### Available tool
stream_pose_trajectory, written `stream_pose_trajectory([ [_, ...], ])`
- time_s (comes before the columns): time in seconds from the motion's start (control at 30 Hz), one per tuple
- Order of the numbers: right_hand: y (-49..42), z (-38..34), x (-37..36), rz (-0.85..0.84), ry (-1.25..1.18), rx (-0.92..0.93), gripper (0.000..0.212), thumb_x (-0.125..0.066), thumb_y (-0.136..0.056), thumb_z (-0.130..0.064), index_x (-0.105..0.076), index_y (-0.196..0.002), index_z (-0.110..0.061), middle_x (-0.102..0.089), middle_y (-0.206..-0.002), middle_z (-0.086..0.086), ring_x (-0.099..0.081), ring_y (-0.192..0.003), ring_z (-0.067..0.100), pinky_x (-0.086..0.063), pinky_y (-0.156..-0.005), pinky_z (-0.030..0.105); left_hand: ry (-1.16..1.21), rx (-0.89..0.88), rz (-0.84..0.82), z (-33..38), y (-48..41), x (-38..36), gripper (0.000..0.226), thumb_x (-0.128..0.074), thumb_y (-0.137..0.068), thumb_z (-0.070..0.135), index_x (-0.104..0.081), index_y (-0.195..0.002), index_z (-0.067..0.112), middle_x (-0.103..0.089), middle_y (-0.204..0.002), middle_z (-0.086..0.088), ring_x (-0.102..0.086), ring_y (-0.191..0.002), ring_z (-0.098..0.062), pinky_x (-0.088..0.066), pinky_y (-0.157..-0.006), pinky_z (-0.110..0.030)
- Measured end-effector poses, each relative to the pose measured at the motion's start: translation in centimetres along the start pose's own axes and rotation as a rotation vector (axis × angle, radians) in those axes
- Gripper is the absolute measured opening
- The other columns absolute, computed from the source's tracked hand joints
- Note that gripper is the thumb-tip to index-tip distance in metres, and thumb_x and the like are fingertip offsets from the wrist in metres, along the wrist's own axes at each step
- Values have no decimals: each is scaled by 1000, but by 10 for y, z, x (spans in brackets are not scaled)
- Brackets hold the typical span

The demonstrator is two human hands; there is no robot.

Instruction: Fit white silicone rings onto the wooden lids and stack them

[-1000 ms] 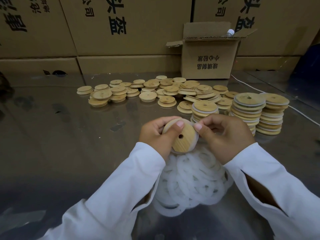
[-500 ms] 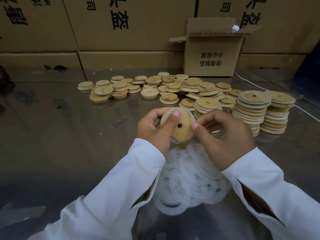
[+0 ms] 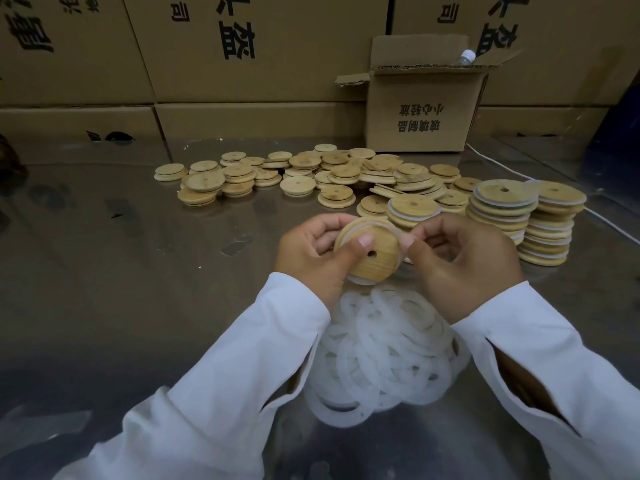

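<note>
Left hand [image 3: 311, 251] grips wooden lid [image 3: 377, 263]; right hand [image 3: 464, 261] pinches its white ring [image 3: 393, 228] at 3 o'clock (spare rings [image 3: 381, 348] at 6).

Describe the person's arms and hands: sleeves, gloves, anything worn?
Both hands are bare: left hand and right hand show no gloves, rings or watch, and the nails are short. Long white sleeves reach the wrists, left sleeve and right sleeve, plain with no markings. Each sleeve has an open slit along the forearm.
</note>
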State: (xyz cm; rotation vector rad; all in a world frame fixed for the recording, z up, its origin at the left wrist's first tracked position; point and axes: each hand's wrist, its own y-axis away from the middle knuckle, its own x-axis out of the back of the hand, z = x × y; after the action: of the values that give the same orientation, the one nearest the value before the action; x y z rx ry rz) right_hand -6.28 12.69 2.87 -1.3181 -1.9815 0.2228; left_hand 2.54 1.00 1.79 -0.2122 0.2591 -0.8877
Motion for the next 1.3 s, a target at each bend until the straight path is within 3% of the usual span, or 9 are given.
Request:
stream_pose_trajectory([
  [0.27, -4, -1, 3, -116, -137, -53, 16, -63, -81, -18, -61, -67, -24, -62, -68, -6, -56, -65, 8, -41, -57, 6, -20, -34, -8, 6, -1, 4, 15, -65, -79, 0, -65, -86, 13, -71, -68, 5, -67, -65, -8, -53, -60, -17],
  [0.43, -4, -3, 4, -179, -251, -83, 15, -61, -83, -11, -61, -69, -17, -63, -61, 0, -58, -53, 4, -45, -53, 8, -22, -32, 19, 5, -2, 3, 14, -65, -80, 2, -65, -86, 15, -71, -67, 7, -67, -64, -6, -51, -57, -15],
  [0.63, -4, -2, 4, -171, -256, -76, 21, -61, -83, -7, -59, -67, -21, -62, -58, -3, -57, -51, 3, -47, -54, 11, 24, 40, -13, 4, -3, 6, 14, -65, -80, 3, -66, -90, 12, -72, -70, 4, -68, -67, -8, -53, -58, -18],
  [0.73, -3, -2, 5, -172, -261, -70, 22, -61, -82, -6, -59, -66, -21, -62, -59, -2, -57, -52, 5, -47, -54, 11, 81, 110, -38, 2, -5, 7, 14, -64, -79, 4, -66, -91, 10, -73, -76, -2, -69, -71, -14, -58, -66, -25],
  [1.03, -2, -8, 3, -180, -165, 0, 24, -62, -82, -7, -56, -67, -25, -60, -64, -1, -61, -65, 23, -52, -67, 33, 80, 151, -17, 0, -8, 13, 13, -65, -78, 7, -68, -90, 13, -74, -79, -4, -69, -74, -16, -57, -70, -30],
  [1.17, -2, -9, 4, -175, -168, 6, 23, -62, -83, -8, -55, -68, -25, -61, -65, 0, -61, -64, 21, -52, -65, 32, 103, 165, -16, 1, -9, 14, 13, -67, -74, 9, -68, -87, 14, -74, -78, -4, -70, -74, -16, -58, -68, -28],
  [1.3, -1, -10, 4, -173, -223, -13, 21, -61, -83, -7, -57, -69, -23, -61, -64, -1, -57, -56, 9, -50, -58, 19, 154, 181, -31, 1, -9, 13, 27, -68, -61, 18, -68, -87, 12, -74, -78, -6, -70, -73, -16, -58, -65, -26],
])
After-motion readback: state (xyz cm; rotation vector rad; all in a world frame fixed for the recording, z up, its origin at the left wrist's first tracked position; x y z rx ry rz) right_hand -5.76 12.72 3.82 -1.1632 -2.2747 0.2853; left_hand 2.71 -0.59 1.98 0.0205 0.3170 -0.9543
